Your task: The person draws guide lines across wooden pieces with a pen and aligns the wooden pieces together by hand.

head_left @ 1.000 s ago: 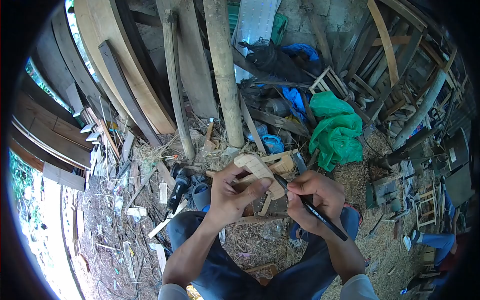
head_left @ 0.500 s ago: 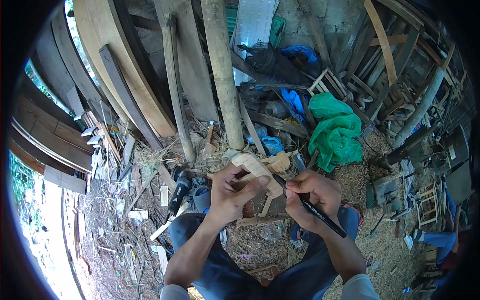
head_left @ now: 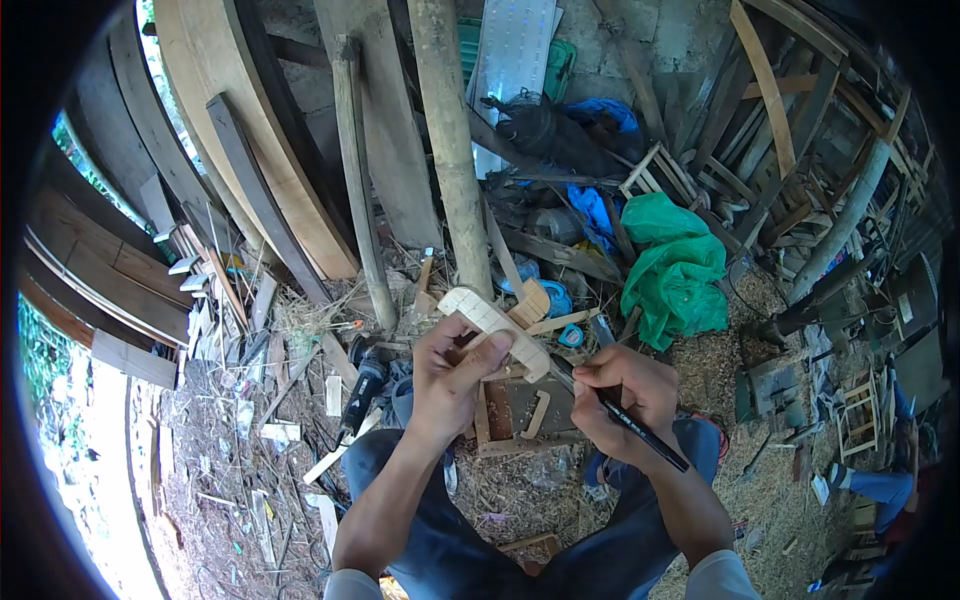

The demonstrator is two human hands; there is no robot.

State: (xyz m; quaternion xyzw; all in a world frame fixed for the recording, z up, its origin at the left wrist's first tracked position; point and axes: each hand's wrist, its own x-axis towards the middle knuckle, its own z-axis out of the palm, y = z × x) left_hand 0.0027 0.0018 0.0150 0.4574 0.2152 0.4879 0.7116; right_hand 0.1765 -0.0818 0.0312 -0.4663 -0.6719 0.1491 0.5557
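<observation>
My left hand (head_left: 448, 385) pinches a pale wooden piece (head_left: 478, 308) between thumb and fingers. The piece has rounded, bent ends and thin lines drawn across its face. In my right hand (head_left: 632, 395) is a black marker pen (head_left: 642, 432), its tip end pointing up-left toward the wood's right end. Whether the tip touches the wood I cannot tell. Below the piece, between my knees, lies a wooden frame (head_left: 510, 445) with a small hooked wood piece (head_left: 539, 413) on it.
A black power tool (head_left: 360, 400) lies left of my knee. Green plastic sheeting (head_left: 675, 270) is heaped at the right, past a bamboo pole (head_left: 447, 150). Boards (head_left: 270, 150) lean at the left. Wood scraps and shavings cover the ground. Another person's leg (head_left: 875, 480) shows far right.
My left hand has shifted the wooden piece left and tilted it, so more of the frame below shows. The right hand with the pen has barely moved.
</observation>
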